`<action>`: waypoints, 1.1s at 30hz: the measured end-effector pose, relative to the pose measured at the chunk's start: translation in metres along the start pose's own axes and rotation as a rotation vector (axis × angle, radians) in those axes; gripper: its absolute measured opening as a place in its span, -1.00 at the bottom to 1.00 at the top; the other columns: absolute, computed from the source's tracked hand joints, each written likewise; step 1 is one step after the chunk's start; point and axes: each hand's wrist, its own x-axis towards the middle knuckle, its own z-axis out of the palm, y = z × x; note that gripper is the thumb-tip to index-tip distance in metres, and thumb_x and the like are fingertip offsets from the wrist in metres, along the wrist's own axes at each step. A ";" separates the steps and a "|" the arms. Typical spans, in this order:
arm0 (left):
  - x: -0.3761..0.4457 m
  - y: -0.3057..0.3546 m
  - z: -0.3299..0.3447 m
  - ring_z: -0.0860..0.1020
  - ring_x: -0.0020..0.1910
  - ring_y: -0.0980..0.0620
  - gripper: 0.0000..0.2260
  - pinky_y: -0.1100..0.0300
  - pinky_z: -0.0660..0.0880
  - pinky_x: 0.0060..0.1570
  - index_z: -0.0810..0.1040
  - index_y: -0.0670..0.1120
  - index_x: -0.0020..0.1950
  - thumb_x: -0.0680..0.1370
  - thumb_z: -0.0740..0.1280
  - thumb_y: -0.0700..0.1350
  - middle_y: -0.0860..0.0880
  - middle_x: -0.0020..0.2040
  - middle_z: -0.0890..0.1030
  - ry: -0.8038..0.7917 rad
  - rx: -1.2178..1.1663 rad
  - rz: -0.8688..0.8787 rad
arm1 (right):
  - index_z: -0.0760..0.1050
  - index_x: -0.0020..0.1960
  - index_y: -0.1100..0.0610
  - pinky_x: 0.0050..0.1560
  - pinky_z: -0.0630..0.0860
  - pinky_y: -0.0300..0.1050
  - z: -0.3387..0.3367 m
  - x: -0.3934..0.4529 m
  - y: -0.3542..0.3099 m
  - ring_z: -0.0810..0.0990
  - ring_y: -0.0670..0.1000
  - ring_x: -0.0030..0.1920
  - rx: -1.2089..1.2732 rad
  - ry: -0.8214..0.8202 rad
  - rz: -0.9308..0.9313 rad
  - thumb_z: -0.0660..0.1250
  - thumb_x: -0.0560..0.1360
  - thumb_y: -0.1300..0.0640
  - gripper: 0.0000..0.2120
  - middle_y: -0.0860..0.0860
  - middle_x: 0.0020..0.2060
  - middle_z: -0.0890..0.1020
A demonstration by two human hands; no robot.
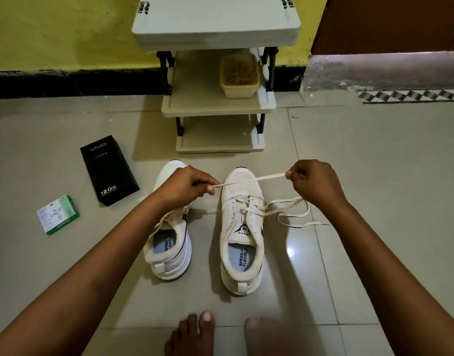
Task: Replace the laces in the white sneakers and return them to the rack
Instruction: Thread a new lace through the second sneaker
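Two white sneakers stand side by side on the tiled floor, toes toward the rack. The left sneaker (170,242) is partly covered by my left forearm. The right sneaker (242,235) has a loosened white lace (249,181); loose loops of it trail on the floor to the right. A stretch of the lace is pulled taut above the right sneaker's toe between both hands. My left hand (187,185) pinches its left end. My right hand (313,183) pinches its right end. The grey three-shelf rack (218,106) stands just beyond the sneakers.
A beige tub (240,75) sits on the rack's middle shelf. A black phone-charger box (109,170) and a small green-and-white box (58,214) lie on the floor at left. My bare feet (195,332) are at the bottom edge. A yellow wall stands behind.
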 end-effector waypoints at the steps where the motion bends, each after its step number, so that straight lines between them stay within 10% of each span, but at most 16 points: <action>1: 0.001 -0.001 0.001 0.55 -0.32 0.22 -0.81 0.30 0.46 -0.13 0.65 -0.10 0.08 0.53 0.32 -0.28 0.02 -0.18 0.65 -0.007 0.006 -0.007 | 0.61 -0.02 0.17 -0.20 0.36 -0.18 -0.001 0.000 0.001 0.57 0.11 -0.11 -0.026 0.019 -0.001 0.29 0.52 0.12 -0.83 0.08 -0.16 0.64; 9: 0.004 0.014 0.007 0.55 -0.44 0.21 -0.91 0.26 0.44 -0.21 0.60 -0.07 -0.24 0.42 0.47 -0.12 0.00 -0.39 0.62 0.181 0.097 -0.064 | 0.56 0.16 0.05 -0.05 0.39 -0.12 -0.009 -0.004 -0.006 0.50 0.08 0.12 -0.335 -0.048 -0.182 0.30 0.48 0.07 -0.74 0.05 0.09 0.58; 12: 0.002 0.025 0.013 0.60 -0.30 0.08 -0.98 0.21 0.49 -0.13 0.63 -0.09 -0.17 0.45 0.44 -0.19 -0.01 -0.33 0.63 0.143 0.038 0.015 | 0.43 0.33 0.09 0.18 0.35 -0.16 0.011 -0.011 -0.024 0.44 0.02 0.26 0.082 -0.301 -0.214 0.32 0.50 0.16 -0.60 0.02 0.26 0.50; 19: 0.000 0.030 0.027 0.61 -0.13 0.05 -0.89 0.12 0.53 -0.01 0.66 -0.05 -0.04 0.46 0.42 -0.17 0.02 -0.19 0.65 0.166 0.025 0.031 | 0.60 -0.13 0.19 -0.18 0.50 -0.29 0.049 -0.025 -0.039 0.57 -0.14 -0.33 0.654 -0.355 0.012 0.35 0.50 0.24 -0.93 0.02 -0.30 0.63; 26: 0.000 0.023 0.062 0.46 0.25 -0.04 -0.37 0.23 0.36 0.15 0.38 -0.09 0.40 0.39 0.49 0.03 -0.08 0.30 0.45 -0.122 0.003 -0.275 | 0.60 -0.16 0.22 -0.21 0.52 -0.28 0.068 -0.030 -0.023 0.57 -0.09 -0.34 0.654 -0.310 0.190 0.37 0.47 0.29 -0.95 0.02 -0.32 0.62; 33: 0.007 0.014 0.061 0.57 -0.13 0.01 -0.86 0.21 0.48 -0.05 0.67 -0.21 -0.03 0.46 0.36 -0.26 -0.08 -0.14 0.65 0.088 -0.198 -0.346 | 0.65 -0.12 0.23 -0.15 0.47 -0.20 0.083 -0.024 -0.031 0.63 0.08 -0.18 0.291 -0.240 0.024 0.37 0.45 0.24 -0.90 0.15 -0.23 0.68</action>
